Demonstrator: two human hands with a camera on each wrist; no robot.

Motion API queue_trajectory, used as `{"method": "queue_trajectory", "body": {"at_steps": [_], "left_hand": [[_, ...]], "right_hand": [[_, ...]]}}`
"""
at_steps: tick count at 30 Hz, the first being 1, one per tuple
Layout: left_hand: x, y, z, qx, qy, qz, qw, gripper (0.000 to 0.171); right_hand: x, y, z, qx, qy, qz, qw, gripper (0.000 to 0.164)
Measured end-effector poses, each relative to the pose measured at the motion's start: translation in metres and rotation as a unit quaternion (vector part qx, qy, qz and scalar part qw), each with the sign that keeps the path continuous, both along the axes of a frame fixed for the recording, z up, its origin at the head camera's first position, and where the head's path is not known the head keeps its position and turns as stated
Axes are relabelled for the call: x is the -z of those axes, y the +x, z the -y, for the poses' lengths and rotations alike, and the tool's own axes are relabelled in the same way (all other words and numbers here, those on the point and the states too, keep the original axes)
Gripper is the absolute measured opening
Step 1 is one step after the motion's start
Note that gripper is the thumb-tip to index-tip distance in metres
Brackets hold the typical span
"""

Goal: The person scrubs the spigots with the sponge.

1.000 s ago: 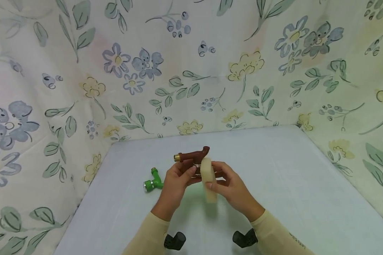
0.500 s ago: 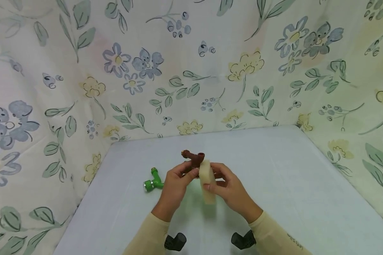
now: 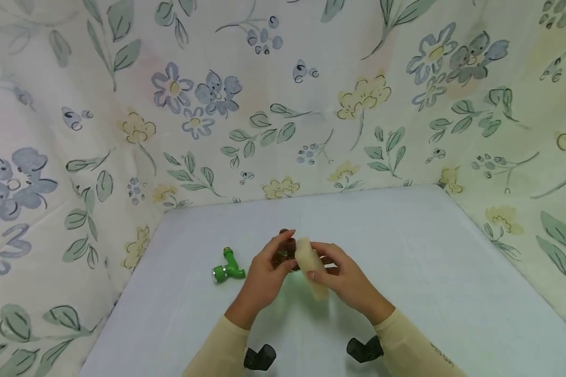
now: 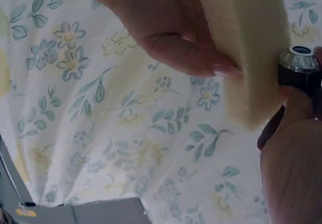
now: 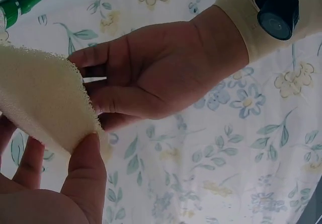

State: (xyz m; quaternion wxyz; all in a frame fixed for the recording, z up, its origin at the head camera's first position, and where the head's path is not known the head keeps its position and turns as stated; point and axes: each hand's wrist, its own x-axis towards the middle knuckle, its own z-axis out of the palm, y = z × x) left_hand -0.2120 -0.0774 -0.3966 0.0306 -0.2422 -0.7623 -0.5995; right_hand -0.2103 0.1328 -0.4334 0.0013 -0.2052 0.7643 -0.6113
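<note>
My left hand (image 3: 266,272) holds a reddish-brown water tap (image 3: 290,246), mostly hidden behind its fingers. Part of the tap with a silver cap (image 4: 298,59) shows in the left wrist view, beside the left thumb. A cream sponge block (image 3: 311,267) stands tilted just right of the tap; whether they touch is unclear. My right hand (image 3: 349,275) pinches the sponge, thumb on the near face and fingers behind. In the right wrist view the sponge (image 5: 45,98) hides the left fingertips and the brown tap.
A green tap (image 3: 228,268) lies on the white table (image 3: 382,235), left of the left hand. Floral cloth (image 3: 283,104) hangs behind the table and at both sides. Each wrist carries a small black camera (image 3: 260,357).
The brown tap has turned and sunk lower, its long pipe now mostly hidden behind the left hand. The left fingers have shifted up around it. The sponge has tilted.
</note>
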Motion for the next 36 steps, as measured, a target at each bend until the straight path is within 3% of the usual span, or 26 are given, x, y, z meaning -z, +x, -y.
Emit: {"method": "queue_trajectory", "body": {"at_steps": [5,9,12,17,27,31,36], "left_hand": [[0.011,-0.011,0.002,-0.032,0.068,0.067,0.9949,0.046],[0.021,-0.021,0.002,-0.082,0.139,0.118,0.9798,0.046],[0.019,-0.02,0.0,-0.099,0.187,0.142,0.9669,0.048],[0.019,-0.023,-0.005,-0.093,0.241,0.158,0.9532,0.053],[0.013,-0.019,-0.003,-0.031,0.318,0.17,0.9321,0.052],[0.01,-0.018,-0.002,-0.006,0.329,0.164,0.9299,0.051],[0.009,-0.018,-0.002,0.0,0.329,0.156,0.9314,0.049]], "right_hand": [[-0.02,0.011,0.002,-0.015,-0.021,-0.042,0.999,0.057],[-0.032,0.015,0.008,-0.009,-0.073,-0.042,0.996,0.056],[-0.035,0.016,0.013,-0.003,-0.112,-0.046,0.993,0.057],[-0.037,0.016,0.018,0.021,-0.126,-0.069,0.989,0.059],[-0.006,-0.004,0.012,0.048,-0.102,-0.032,0.993,0.054],[-0.005,-0.005,0.011,0.047,-0.088,-0.019,0.995,0.049],[-0.006,-0.002,0.012,0.022,-0.099,-0.01,0.995,0.044]]}}
